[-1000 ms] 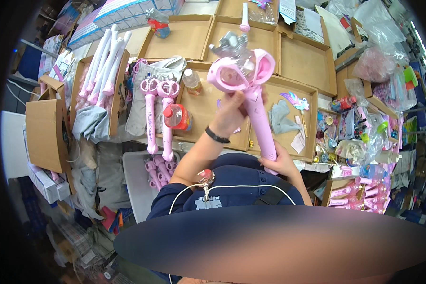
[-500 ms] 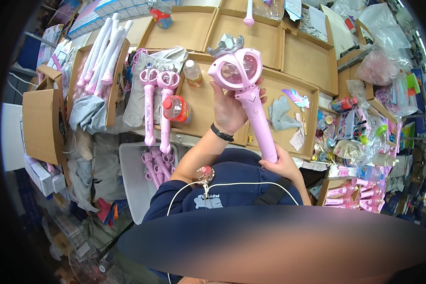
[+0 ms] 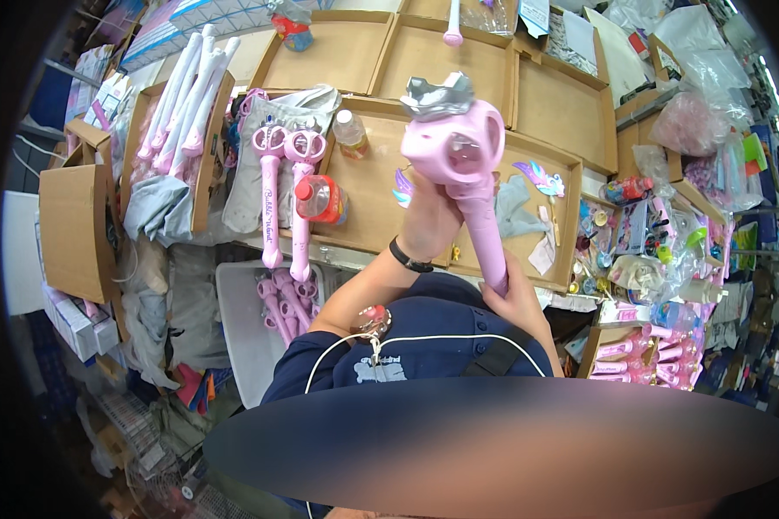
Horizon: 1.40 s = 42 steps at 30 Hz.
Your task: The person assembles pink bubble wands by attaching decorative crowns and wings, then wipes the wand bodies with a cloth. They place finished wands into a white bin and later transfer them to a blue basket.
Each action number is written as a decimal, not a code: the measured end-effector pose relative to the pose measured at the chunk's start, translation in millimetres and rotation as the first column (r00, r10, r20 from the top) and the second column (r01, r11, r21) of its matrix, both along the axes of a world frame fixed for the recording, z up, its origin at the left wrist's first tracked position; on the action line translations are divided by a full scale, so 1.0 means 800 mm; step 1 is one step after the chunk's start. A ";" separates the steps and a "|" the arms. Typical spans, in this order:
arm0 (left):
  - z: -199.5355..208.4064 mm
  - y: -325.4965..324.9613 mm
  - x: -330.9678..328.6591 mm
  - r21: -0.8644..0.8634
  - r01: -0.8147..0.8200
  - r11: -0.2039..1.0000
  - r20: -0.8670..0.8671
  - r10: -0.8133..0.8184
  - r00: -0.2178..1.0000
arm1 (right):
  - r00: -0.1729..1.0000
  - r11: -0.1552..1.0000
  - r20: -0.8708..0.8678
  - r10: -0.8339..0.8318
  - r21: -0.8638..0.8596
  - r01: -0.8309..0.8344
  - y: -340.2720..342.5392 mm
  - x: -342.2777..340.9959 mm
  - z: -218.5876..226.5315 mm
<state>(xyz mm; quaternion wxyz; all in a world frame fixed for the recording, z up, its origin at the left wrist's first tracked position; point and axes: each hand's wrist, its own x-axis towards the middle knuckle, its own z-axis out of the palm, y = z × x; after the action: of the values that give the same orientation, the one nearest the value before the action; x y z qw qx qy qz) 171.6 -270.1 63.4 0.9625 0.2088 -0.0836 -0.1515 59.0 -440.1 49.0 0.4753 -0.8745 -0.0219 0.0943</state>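
Note:
Both my hands hold a pink toy bubble wand (image 3: 486,238) over the cardboard trays. My left hand (image 3: 433,216), with a black wristband, is closed round the neck below its rounded head, the fingers partly hidden. My right hand (image 3: 519,301) grips the handle's lower end. A silver crown (image 3: 440,95) tops the head, which has a clear window in its side. Beside my left hand shows a purple and blue wing-shaped piece (image 3: 402,188); I cannot tell whether it touches the wand. Another winged, purple and blue piece (image 3: 541,179) lies in the tray to the right.
Two pink wands (image 3: 271,203) lie on grey cloth at left, near a red-capped bottle (image 3: 322,199) and a clear bottle (image 3: 350,134). A bin (image 3: 234,303) of wands stands below. Grey cloth (image 3: 516,208) lies in the right tray (image 3: 571,229). White-wrapped wands (image 3: 190,104) fill a box.
The wand has turned in my hands, so its head shows a different side, and has shifted slightly right. My left hand has rotated with it. The wing-shaped piece beside that hand has come into view.

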 end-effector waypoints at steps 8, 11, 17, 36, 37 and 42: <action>0.023 -0.007 -0.019 0.250 -0.052 0.967 0.051 0.041 0.998 | 0.995 0.992 -0.034 -0.099 0.081 0.101 -0.004 0.003 -0.012; 0.037 -0.002 -0.018 0.278 -0.031 0.960 0.056 0.016 0.998 | 0.984 0.978 -0.169 -0.063 0.188 0.094 -0.013 -0.002 -0.013; 0.046 0.000 -0.018 0.261 0.010 0.965 0.040 -0.021 0.999 | 0.962 0.952 -0.271 -0.020 0.289 0.101 -0.020 -0.007 -0.015; 0.025 0.020 0.001 0.184 0.151 0.971 -0.093 -0.135 0.986 | 0.951 0.956 -0.293 0.100 0.295 -0.009 -0.050 -0.013 0.007; 0.022 0.017 0.001 0.185 0.158 0.970 -0.106 -0.140 0.984 | 0.881 0.891 -0.420 0.219 0.453 -0.005 -0.056 -0.013 0.010; 0.020 -0.007 -0.003 -0.227 0.289 0.930 0.064 -0.282 0.957 | 0.654 0.390 -0.361 0.665 0.914 0.109 -0.067 0.005 -0.011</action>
<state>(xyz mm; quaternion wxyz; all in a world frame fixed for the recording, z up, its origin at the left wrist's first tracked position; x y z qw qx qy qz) 169.5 -276.0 79.5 0.9468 0.0821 -0.1447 -0.2755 62.9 -493.7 40.3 0.7998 -0.3662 -0.0515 0.4728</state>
